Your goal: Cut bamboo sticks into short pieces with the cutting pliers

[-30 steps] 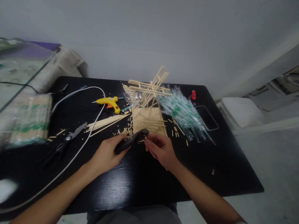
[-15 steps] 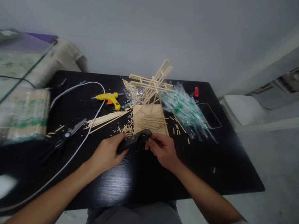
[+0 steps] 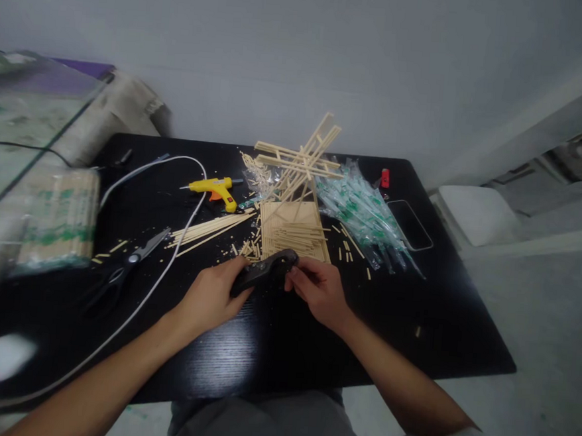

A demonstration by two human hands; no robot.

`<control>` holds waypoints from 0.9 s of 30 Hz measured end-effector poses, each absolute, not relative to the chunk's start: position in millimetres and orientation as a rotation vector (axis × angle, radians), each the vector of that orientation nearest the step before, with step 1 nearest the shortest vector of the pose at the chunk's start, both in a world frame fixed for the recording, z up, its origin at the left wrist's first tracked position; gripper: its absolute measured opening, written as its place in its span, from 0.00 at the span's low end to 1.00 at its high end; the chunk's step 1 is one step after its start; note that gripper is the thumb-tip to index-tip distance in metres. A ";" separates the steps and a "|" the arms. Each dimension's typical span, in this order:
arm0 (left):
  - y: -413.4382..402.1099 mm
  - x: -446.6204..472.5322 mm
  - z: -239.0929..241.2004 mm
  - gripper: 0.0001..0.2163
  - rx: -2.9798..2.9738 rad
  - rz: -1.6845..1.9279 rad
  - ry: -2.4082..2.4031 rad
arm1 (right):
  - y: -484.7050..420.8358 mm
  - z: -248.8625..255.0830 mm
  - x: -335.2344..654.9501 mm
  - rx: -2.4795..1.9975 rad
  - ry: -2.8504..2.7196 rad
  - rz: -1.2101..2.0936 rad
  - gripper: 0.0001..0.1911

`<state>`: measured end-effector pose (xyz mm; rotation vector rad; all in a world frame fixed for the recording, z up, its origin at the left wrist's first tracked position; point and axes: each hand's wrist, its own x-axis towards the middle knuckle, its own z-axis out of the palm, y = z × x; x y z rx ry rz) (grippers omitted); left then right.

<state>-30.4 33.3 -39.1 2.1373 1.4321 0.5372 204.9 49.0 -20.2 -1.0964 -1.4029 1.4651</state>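
My left hand is wrapped round a black hand tool with a curved, hook-like far end; its exact kind is not clear. At that hooked end, the fingers of my right hand are pinched together, and whatever they hold is hidden. Just beyond the tool lies a wooden stick-built base with a bundle of short sticks on it. Rising behind is a windmill-like frame of crossed sticks.
A yellow glue gun, long sticks, scissors and a white cable lie to the left. Plastic wrappers, a phone and a red item are on the right. Packed sticks stand far left.
The view has shifted slightly, so the things on the table appear a little to the right. Both hands keep the same hold at the black tool.
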 end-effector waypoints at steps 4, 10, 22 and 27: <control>33.9 -28.6 -39.1 0.06 2.130 0.537 1.438 | 49.1 -19.0 205.3 -1.090 -1.404 1.487 0.23; 33.6 -26.1 -36.6 0.03 2.097 0.521 1.431 | 50.0 -17.4 204.2 -1.077 -1.389 1.538 0.23; 33.7 -24.8 -34.1 0.03 2.191 0.359 1.509 | 51.2 -23.9 201.6 -1.068 -1.320 1.587 0.22; 31.9 -26.9 -35.5 0.03 2.230 0.318 1.512 | 50.6 -28.7 202.6 -1.060 -1.305 1.608 0.21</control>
